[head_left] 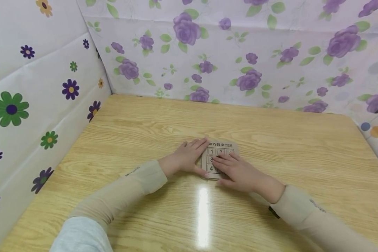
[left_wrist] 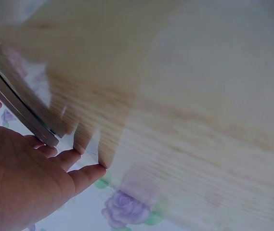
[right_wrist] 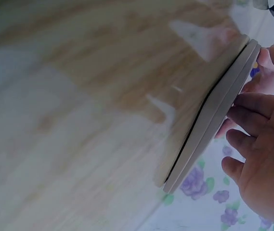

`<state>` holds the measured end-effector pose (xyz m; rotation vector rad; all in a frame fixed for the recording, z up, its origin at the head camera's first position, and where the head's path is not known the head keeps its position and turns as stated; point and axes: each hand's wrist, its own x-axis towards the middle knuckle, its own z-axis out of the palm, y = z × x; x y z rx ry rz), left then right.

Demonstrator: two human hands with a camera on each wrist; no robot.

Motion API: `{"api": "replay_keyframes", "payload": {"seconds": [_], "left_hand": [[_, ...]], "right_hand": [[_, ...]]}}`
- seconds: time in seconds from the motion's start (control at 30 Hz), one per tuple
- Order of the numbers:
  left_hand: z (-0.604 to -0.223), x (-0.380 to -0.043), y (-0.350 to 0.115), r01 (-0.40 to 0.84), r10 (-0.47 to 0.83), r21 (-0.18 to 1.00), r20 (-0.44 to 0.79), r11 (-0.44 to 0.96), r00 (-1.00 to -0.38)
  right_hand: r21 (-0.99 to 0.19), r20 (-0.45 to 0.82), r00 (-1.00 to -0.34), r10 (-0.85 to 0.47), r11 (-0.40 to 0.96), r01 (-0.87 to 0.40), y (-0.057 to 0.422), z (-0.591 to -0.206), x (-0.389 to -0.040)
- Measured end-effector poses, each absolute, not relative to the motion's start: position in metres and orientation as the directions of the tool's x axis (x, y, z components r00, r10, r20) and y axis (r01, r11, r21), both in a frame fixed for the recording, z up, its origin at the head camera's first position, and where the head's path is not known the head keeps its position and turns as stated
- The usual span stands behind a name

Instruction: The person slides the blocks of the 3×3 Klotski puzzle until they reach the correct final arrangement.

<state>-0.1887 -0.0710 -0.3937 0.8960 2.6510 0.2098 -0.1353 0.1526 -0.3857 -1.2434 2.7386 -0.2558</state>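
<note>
A small square number sliding puzzle (head_left: 211,151) lies flat on the table, with 1, 2, 8 and 4 among the tiles that show. My left hand (head_left: 189,155) rests at its left side, fingertips by the upper left corner and thumb by the lower left one. Over the tiles lies my right hand (head_left: 240,171), its fingers stretched across the middle and hiding the tiles at the right. In the left wrist view, the puzzle's edge (left_wrist: 16,103) runs beside spread fingers. From the right wrist, its pale side (right_wrist: 214,115) shows with the fingertips over the top face.
Glossy wood-grain table (head_left: 145,129) surrounds the puzzle, with a bright light streak in front of it. A flowered cloth (head_left: 220,49) hangs along the back edge, and another floral sheet (head_left: 34,84) stands on the left.
</note>
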Motion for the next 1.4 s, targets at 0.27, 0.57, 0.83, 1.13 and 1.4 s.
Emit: {"api": "replay_keyframes", "payload": {"seconds": [0.27,0.57,0.83,1.13,1.4], "left_hand": [[-0.394,-0.189,-0.07,0.558,0.603,0.23,-0.277,0.797,-0.748],[-0.396,-0.189,-0.071,0.568,0.61,0.223,-0.254,0.792,-0.751],[-0.396,-0.188,-0.07,0.567,0.607,0.218,-0.254,0.795,-0.753],[-0.396,-0.189,-0.071,0.566,0.614,0.239,-0.257,0.789,-0.747],[-0.396,-0.189,-0.07,0.562,0.609,0.237,-0.258,0.792,-0.75]], "right_hand": [[-0.221,-0.049,-0.649,-0.759,0.642,-0.734,0.156,-0.387,-0.131],[-0.239,-0.077,-0.655,-0.752,0.651,-0.72,0.169,-0.385,-0.11],[-0.229,-0.075,-0.656,-0.751,0.653,-0.722,0.174,-0.384,-0.103],[-0.196,-0.072,-0.682,-0.728,0.681,-0.706,0.171,-0.384,-0.113],[-0.179,-0.044,-0.688,-0.724,0.683,-0.708,0.171,-0.388,-0.124]]}}
